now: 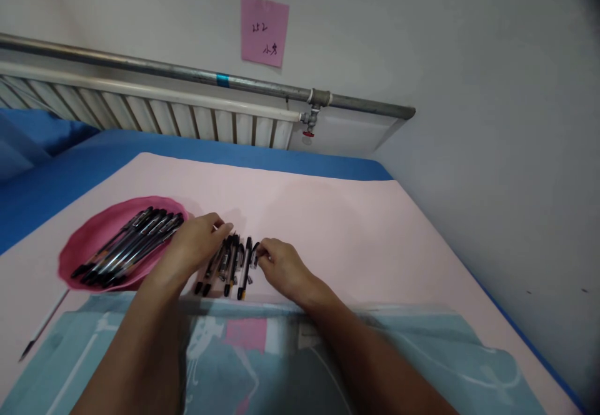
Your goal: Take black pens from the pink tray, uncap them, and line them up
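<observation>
Several black pens [232,264] lie side by side on the pink sheet [337,215] in front of me. My left hand [194,243] rests over their left side with fingers curled and fingertips together above the pen tops. My right hand [281,268] pinches the clip end of the rightmost pen [244,268]. To the left, a pink dish [79,243] holds several more black pens [129,246].
A single thin pen [42,327] lies by itself at the left edge. A teal patterned cloth [281,365] covers the near part of the surface. Behind are a blue mattress [70,165], a radiator [154,115], a pipe, and a pink note [264,30] on the wall.
</observation>
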Demonstrator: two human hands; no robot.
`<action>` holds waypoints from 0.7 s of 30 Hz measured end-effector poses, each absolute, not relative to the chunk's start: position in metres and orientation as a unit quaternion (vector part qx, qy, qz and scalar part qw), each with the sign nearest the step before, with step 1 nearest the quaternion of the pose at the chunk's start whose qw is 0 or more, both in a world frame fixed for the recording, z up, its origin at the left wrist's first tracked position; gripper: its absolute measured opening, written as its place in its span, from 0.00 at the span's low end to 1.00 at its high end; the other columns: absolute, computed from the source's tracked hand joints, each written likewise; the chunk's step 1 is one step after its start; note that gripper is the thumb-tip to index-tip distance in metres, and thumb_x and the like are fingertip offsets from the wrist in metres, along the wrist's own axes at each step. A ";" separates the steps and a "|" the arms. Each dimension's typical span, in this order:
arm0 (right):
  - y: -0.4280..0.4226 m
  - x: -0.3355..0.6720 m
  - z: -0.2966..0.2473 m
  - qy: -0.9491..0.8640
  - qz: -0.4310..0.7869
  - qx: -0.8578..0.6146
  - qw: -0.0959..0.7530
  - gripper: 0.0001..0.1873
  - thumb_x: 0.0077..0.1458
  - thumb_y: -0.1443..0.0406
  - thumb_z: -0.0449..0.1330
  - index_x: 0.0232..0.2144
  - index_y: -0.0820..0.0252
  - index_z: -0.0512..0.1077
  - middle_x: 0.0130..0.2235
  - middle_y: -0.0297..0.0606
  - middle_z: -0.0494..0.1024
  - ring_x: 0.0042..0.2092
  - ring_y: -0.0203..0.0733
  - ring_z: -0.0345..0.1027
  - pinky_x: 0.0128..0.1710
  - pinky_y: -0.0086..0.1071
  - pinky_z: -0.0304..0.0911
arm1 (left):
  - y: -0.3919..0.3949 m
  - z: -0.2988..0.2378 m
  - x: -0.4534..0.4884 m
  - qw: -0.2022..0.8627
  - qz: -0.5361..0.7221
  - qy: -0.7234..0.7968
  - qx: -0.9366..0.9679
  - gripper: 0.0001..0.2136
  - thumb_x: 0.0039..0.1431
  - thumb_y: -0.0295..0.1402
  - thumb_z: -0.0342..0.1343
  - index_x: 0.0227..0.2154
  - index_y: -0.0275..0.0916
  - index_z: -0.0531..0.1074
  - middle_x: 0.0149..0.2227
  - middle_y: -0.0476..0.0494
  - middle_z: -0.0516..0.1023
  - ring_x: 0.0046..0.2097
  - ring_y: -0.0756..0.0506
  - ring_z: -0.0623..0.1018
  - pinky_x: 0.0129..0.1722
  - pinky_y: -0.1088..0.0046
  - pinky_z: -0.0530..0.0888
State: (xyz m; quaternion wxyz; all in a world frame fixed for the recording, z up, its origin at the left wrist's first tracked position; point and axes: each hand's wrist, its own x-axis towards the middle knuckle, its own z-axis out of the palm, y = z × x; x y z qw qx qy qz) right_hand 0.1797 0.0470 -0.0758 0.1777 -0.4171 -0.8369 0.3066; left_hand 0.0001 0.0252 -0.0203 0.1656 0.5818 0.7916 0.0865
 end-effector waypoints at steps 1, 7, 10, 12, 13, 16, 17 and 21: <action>0.047 0.180 -0.076 -0.838 0.300 -0.419 0.178 0.07 0.48 0.73 0.52 0.28 0.61 0.69 0.30 0.35 0.71 0.33 0.34 0.62 0.33 0.27 0.54 | 0.024 -0.019 -0.004 0.163 0.098 0.798 0.572 0.18 0.53 0.44 0.42 0.32 0.38 0.73 0.30 0.41 0.77 0.33 0.43 0.74 0.31 0.70 0.64; 0.047 0.180 -0.078 -0.842 0.297 -0.417 0.171 0.08 0.49 0.73 0.51 0.29 0.61 0.69 0.32 0.36 0.72 0.33 0.35 0.62 0.33 0.27 0.54 | 0.003 -0.009 -0.039 0.080 0.219 0.857 0.460 0.20 0.56 0.43 0.41 0.37 0.35 0.72 0.34 0.40 0.77 0.38 0.39 0.74 0.34 0.67 0.65; 0.049 0.181 -0.077 -0.831 0.305 -0.427 0.186 0.08 0.48 0.73 0.52 0.29 0.61 0.69 0.32 0.36 0.72 0.34 0.35 0.63 0.35 0.28 0.55 | -0.007 -0.008 -0.058 0.034 0.256 0.886 0.384 0.21 0.56 0.43 0.41 0.42 0.35 0.70 0.39 0.37 0.76 0.41 0.37 0.73 0.36 0.65 0.66; 0.051 0.183 -0.076 -0.815 0.306 -0.451 0.199 0.08 0.48 0.74 0.52 0.29 0.61 0.70 0.31 0.37 0.73 0.33 0.36 0.63 0.34 0.28 0.55 | -0.010 -0.009 -0.068 0.020 0.252 0.902 0.351 0.20 0.57 0.42 0.40 0.43 0.35 0.70 0.40 0.35 0.76 0.41 0.37 0.73 0.36 0.64 0.66; 0.053 0.184 -0.076 -0.808 0.306 -0.460 0.205 0.08 0.48 0.74 0.52 0.29 0.61 0.70 0.31 0.37 0.73 0.33 0.36 0.63 0.34 0.28 0.55 | -0.010 -0.011 -0.072 0.019 0.235 0.908 0.348 0.20 0.57 0.41 0.40 0.43 0.35 0.70 0.41 0.34 0.76 0.41 0.36 0.73 0.35 0.64 0.66; 0.057 0.187 -0.075 -0.799 0.309 -0.469 0.217 0.08 0.48 0.73 0.52 0.28 0.61 0.69 0.30 0.37 0.73 0.32 0.36 0.64 0.33 0.29 0.56 | -0.005 -0.018 -0.080 0.047 0.163 0.909 0.381 0.18 0.55 0.37 0.41 0.39 0.34 0.72 0.38 0.32 0.77 0.38 0.36 0.74 0.32 0.64 0.65; 0.057 0.188 -0.075 -0.798 0.310 -0.469 0.218 0.08 0.48 0.73 0.52 0.28 0.61 0.69 0.29 0.37 0.73 0.32 0.37 0.64 0.33 0.29 0.56 | -0.003 -0.020 -0.081 0.058 0.147 0.906 0.394 0.17 0.54 0.36 0.42 0.37 0.35 0.73 0.35 0.32 0.77 0.37 0.36 0.74 0.31 0.64 0.65; 0.057 0.190 -0.075 -0.801 0.310 -0.463 0.219 0.07 0.48 0.73 0.52 0.27 0.60 0.69 0.29 0.37 0.73 0.31 0.37 0.63 0.32 0.29 0.56 | 0.001 -0.025 -0.076 0.083 0.113 0.892 0.431 0.13 0.48 0.40 0.48 0.28 0.40 0.75 0.31 0.35 0.77 0.36 0.35 0.74 0.31 0.62 0.65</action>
